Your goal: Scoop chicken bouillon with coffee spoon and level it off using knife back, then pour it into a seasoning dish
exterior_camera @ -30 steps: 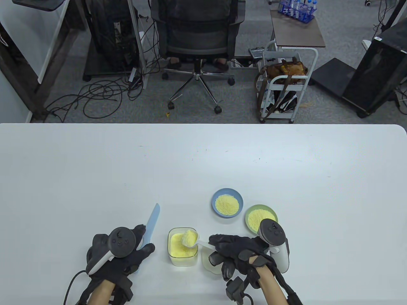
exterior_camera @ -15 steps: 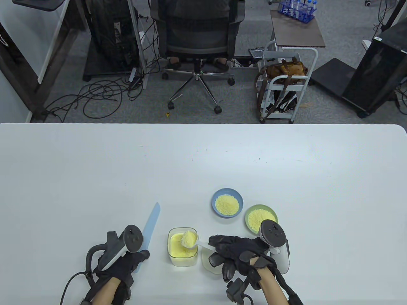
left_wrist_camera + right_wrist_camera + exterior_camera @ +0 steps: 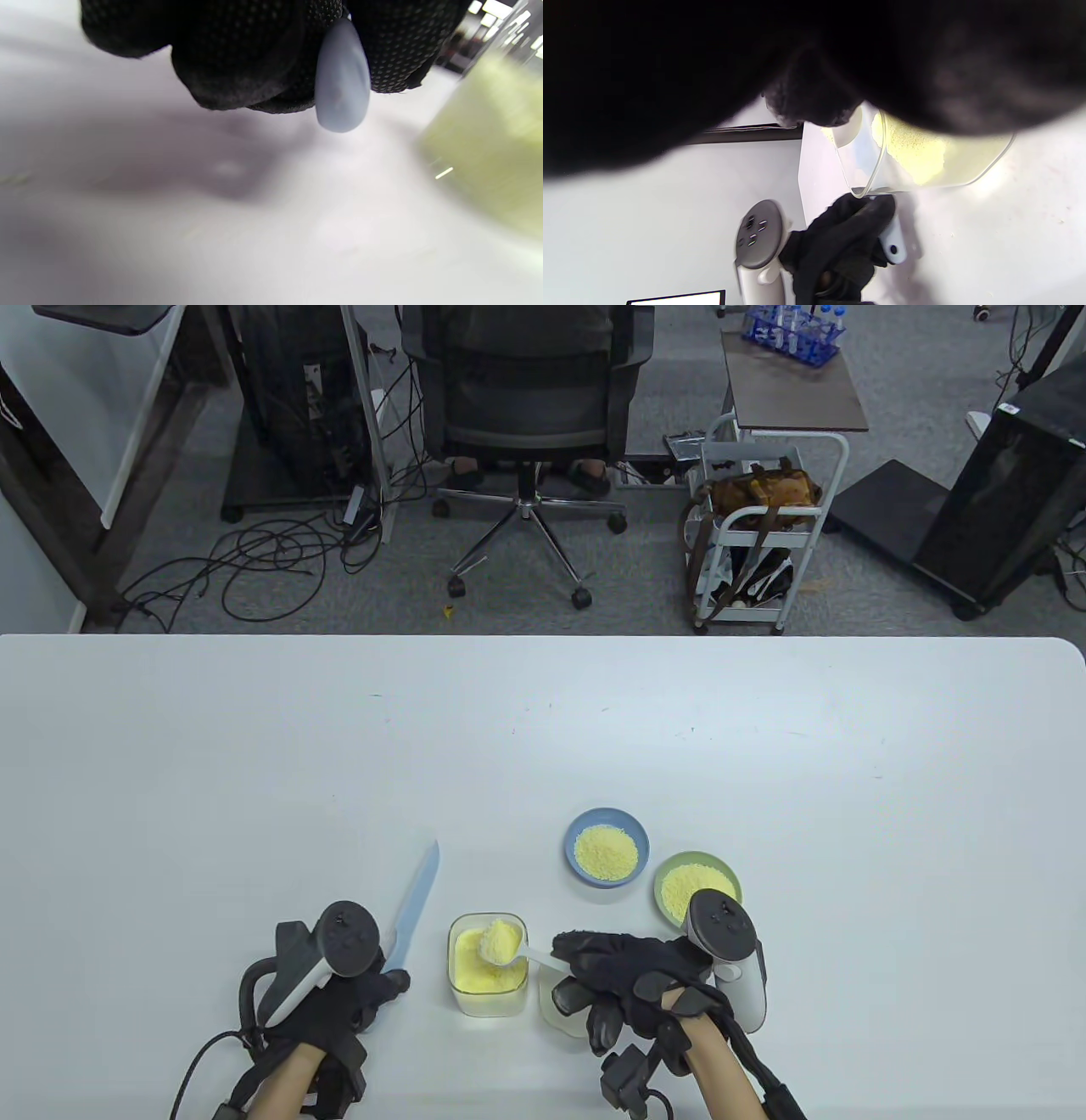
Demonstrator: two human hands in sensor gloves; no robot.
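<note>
Bouillon heaps on the coffee spoon (image 3: pixel 502 943), held over the clear container (image 3: pixel 488 976) by the right hand (image 3: pixel 632 984), fingers pinching its handle. Left hand (image 3: pixel 339 997) grips the knife (image 3: pixel 413 909) just left. Best to draw the knife's back flat across the bowl, excess falling into the container. Two seasoning dishes wait far right: blue dish (image 3: pixel 607 848), green dish (image 3: pixel 697 886).

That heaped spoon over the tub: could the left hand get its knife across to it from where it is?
Probably yes. The left hand grips the knife just left of the tub, and only bare table separates its blade from the spoon held by the right hand.
</note>
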